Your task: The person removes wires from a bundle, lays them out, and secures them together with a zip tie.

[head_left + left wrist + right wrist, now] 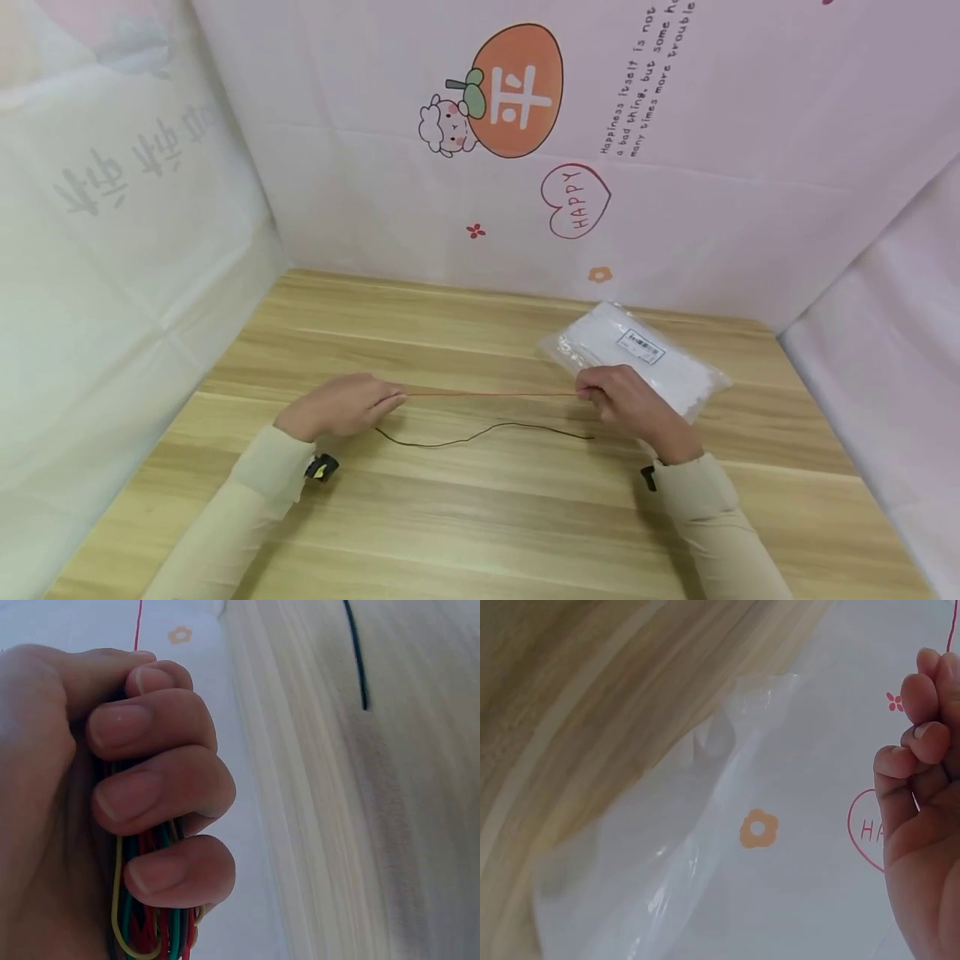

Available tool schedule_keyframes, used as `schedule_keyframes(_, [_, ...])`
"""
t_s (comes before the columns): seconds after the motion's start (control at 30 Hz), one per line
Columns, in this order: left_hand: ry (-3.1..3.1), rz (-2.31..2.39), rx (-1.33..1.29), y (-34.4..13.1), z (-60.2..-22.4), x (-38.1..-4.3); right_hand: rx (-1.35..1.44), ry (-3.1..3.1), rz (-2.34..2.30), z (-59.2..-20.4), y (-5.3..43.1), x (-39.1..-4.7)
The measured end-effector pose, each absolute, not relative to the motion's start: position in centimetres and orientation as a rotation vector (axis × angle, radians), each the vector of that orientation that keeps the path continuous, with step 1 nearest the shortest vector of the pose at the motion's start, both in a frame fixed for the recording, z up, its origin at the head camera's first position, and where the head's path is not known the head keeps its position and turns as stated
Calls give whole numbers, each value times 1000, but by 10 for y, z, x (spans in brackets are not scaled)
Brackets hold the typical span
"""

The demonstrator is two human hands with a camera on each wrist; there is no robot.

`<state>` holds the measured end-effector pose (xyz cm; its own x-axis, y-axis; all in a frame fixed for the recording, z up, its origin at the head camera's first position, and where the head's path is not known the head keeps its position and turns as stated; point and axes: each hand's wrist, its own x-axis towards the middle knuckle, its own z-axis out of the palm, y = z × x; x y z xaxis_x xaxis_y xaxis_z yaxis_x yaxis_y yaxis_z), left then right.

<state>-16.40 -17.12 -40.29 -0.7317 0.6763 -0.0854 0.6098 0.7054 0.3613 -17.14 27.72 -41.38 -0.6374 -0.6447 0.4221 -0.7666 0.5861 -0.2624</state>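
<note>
A thin red wire [487, 394] is stretched straight between both hands, above the table. My left hand [348, 403] pinches one end between thumb and forefinger. In the left wrist view, its other fingers curl round a bundle of red, green, yellow and dark wires [154, 930], mostly hidden in the palm. My right hand [618, 400] pinches the opposite end of the red wire, and the right wrist view shows its remaining fingers curled with nothing visible in them. A dark green wire [480, 433] lies in a wavy line on the table, just nearer than the red one.
A clear plastic bag [637, 350] with white contents and a barcode label lies at the back right, partly behind the right hand. The wood-grain table [465, 533] is bounded by printed white cloth [360, 192] at the back and both sides.
</note>
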Motion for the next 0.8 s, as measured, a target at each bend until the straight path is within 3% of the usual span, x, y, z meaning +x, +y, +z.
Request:
schedule_keyframes(0.6, [2693, 456, 1109, -180, -409, -158, 1167, -2586, 625, -409, 274, -167])
schedule_keyframes(0.8, [2714, 456, 1022, -187, -407, -156, 1110, -2586, 571, -409, 287, -166])
